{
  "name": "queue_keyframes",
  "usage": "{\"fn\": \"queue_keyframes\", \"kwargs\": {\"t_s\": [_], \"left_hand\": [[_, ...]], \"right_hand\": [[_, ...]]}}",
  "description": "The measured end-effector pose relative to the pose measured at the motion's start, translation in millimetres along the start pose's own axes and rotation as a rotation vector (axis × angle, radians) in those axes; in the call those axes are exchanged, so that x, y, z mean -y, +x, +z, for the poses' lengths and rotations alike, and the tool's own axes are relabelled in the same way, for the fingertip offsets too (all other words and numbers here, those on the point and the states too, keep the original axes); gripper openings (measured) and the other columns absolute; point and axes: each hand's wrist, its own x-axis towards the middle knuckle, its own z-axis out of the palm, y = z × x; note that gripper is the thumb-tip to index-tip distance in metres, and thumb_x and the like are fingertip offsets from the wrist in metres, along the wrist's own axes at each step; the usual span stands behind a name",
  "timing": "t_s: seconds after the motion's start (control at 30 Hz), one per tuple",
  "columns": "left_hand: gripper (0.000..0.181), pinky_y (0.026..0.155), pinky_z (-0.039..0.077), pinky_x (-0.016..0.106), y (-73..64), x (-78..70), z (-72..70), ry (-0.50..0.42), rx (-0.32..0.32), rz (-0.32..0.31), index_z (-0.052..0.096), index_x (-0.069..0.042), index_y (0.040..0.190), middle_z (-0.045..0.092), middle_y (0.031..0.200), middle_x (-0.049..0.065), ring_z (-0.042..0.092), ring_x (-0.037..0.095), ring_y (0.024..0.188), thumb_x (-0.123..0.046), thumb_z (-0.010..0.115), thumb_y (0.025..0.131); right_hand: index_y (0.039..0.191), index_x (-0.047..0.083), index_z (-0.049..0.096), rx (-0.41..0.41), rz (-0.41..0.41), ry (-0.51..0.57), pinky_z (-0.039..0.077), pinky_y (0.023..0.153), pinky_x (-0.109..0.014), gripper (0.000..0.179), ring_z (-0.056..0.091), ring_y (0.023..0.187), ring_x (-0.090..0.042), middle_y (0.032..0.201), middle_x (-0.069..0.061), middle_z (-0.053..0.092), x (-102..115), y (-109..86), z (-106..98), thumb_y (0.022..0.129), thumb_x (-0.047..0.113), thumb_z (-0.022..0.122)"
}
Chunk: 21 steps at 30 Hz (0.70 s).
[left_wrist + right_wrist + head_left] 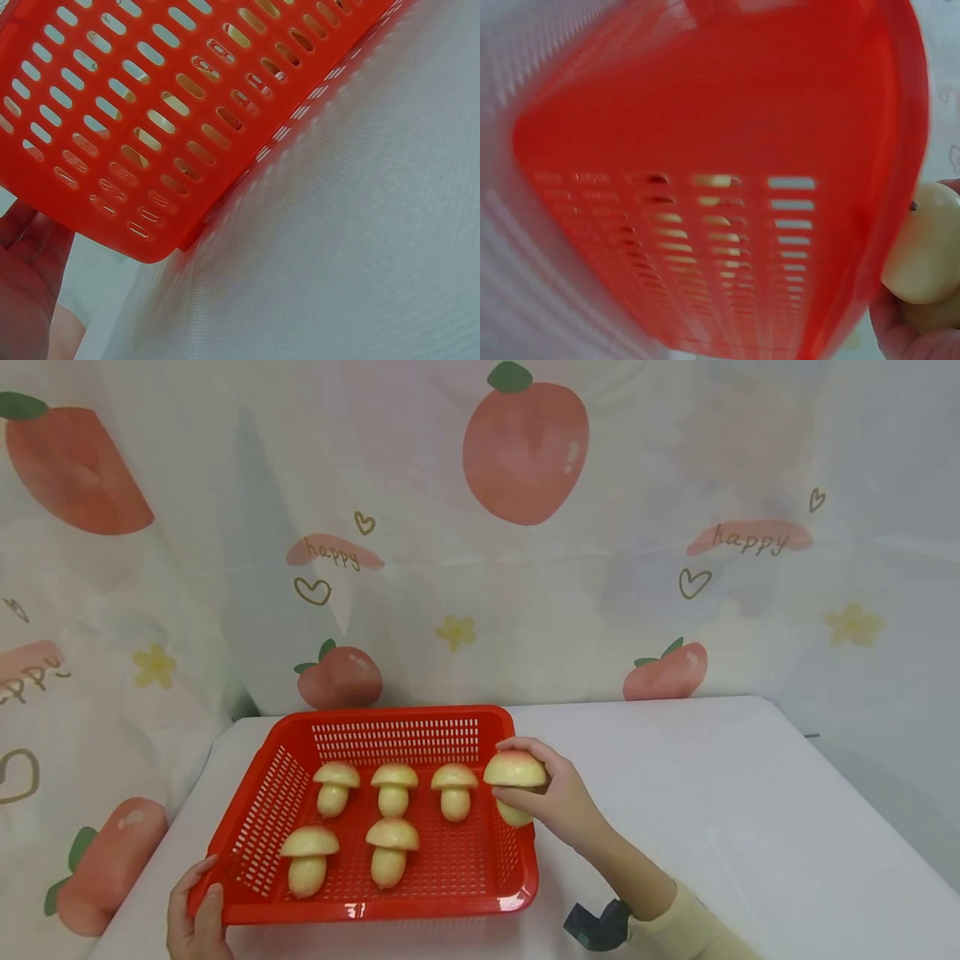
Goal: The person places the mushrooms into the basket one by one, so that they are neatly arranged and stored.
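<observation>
A red plastic basket (360,910) with slotted walls stands on the white-covered table. My left hand (197,914) grips its front left corner, thumb at the front and fingers at the side rim. In my right hand (566,797), a pale yellow mushroom-shaped piece (516,768) with a pinkish top is held by the cap, over the basket's right rim. Its stem points down and is partly hidden by the thumb. Several like pieces, such as this mushroom (306,875), lie inside in two rows. The right wrist view shows the held mushroom (924,251) just beyond the rim.
White cloth covers the table (697,793), which stretches to the right of the basket. Behind hangs a curtain (525,602) printed with fruit, hearts and flowers. A dark strap-like device (597,927) is by the right wrist.
</observation>
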Motion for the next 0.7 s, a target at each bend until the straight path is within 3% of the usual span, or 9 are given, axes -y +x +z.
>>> {"fn": "queue_keyframes", "kwargs": {"t_s": [0.7], "left_hand": [[0.035, 0.072, 0.045, 0.011, 0.2, 0.0, 1.1, 0.058, -0.013, -0.011, 0.046, -0.028, 0.131, 0.046, 0.131, -0.002, 0.048, 0.020, 0.107, -0.034, 0.044, 0.096]], "right_hand": [[0.115, 0.010, 0.057, 0.082, -0.092, -0.081, 0.049, 0.075, -0.034, 0.042, 0.052, 0.095, -0.024, 0.115, -0.006, 0.055, -8, 1.6, 40, 0.076, 0.013, 0.074]]}}
